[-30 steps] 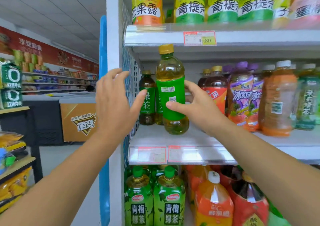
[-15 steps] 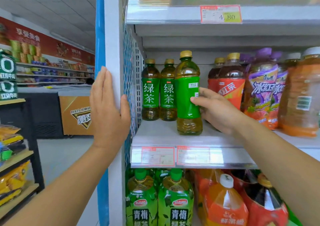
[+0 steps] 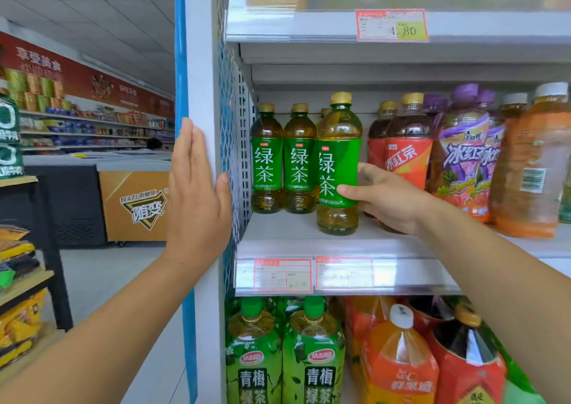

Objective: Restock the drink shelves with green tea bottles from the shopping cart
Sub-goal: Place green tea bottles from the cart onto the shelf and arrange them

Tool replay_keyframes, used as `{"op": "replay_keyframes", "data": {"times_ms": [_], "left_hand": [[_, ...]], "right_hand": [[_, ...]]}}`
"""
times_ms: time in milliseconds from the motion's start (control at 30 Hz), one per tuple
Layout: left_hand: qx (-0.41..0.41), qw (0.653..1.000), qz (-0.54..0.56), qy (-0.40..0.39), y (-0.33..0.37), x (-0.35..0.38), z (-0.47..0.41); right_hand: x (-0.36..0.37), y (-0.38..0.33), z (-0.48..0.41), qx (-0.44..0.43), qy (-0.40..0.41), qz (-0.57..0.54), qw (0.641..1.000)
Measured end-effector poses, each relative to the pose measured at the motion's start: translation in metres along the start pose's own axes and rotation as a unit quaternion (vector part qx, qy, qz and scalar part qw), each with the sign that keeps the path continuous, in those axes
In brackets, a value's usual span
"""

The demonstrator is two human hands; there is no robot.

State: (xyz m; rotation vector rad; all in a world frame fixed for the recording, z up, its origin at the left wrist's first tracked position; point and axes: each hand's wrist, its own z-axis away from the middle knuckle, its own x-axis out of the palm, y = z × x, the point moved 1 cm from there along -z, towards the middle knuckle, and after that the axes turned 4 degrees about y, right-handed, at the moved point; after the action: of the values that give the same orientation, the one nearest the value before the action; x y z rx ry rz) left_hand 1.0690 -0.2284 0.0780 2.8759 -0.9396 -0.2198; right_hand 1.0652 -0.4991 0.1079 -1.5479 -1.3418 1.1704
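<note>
Low shelf, nearest: big green plum-tea btls [image 3: 313, 357] at L, big orange & red btls [image 3: 398, 363] to their R, tops just under the mid shelf lip
L hand [image 3: 197, 199]: open & holding nothing, fingers straight & together pointing up, palm flat against the rack's white upright post [image 3: 199, 48]; thumb at the post's edge by the mesh side panel [image 3: 230, 94]
R hand [image 3: 389, 199]: gripping the front green tea btl [image 3: 338, 168], thumb across the lower label, fingers round its R/back side, partly hidden
Front green tea btl: upright, gold cap on, base on the mid shelf [image 3: 287, 233] nr the front edge, white characters facing out; just R of & in front of the row
Price tags [image 3: 282, 275]: two red-framed tags in the clear strip on the mid shelf lip, print too blurred to read
Row behind: two row green tea btls [image 3: 266, 159] side by side, touching, at the shelf's L end beside the mesh; one more gold cap [image 3: 323, 112] peeks between them & the front btl
R neighbours: red-label iced tea btls [image 3: 408, 153] just behind the R hand, then purple-label btls [image 3: 463, 156], then an orange drink btl [image 3: 531, 168] at the frame edge
Top shelf [image 3: 293, 23]: 4.80 tag [image 3: 391, 26] on its lip, btls above cut off by the frame
Far L, across the aisle: chest freezer w/ gold panel [image 3: 136, 202], stocked wall shelves [image 3: 92, 125] under a red banner [image 3: 77, 76]
</note>
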Motion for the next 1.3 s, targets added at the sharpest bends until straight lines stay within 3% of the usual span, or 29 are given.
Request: {"op": "replay_keyframes", "data": {"times_ms": [67,167,233,933,1300], "left_hand": [[0.006,1.0,-0.003,-0.003,0.0,0.0,0.0],[0.006,1.0,0.001,0.005,0.0,0.0,0.001],[0.0,1.0,0.014,0.004,0.0,0.0,0.002],[-0.014,0.998,0.066,0.011,0.0,-0.002,0.006],[-0.011,0.997,0.072,0.012,0.001,-0.001,0.006]], "right_hand": [[-0.001,0.005,-0.002,-0.004,0.013,0.052,0.999],[0.009,0.008,-0.003,-0.034,0.133,0.194,0.971],[0.013,0.006,-0.004,-0.055,0.179,0.218,0.958],[0.017,0.005,-0.053,0.033,0.177,0.333,0.926],[0.02,0.014,-0.062,0.04,0.165,0.303,0.938]]}}
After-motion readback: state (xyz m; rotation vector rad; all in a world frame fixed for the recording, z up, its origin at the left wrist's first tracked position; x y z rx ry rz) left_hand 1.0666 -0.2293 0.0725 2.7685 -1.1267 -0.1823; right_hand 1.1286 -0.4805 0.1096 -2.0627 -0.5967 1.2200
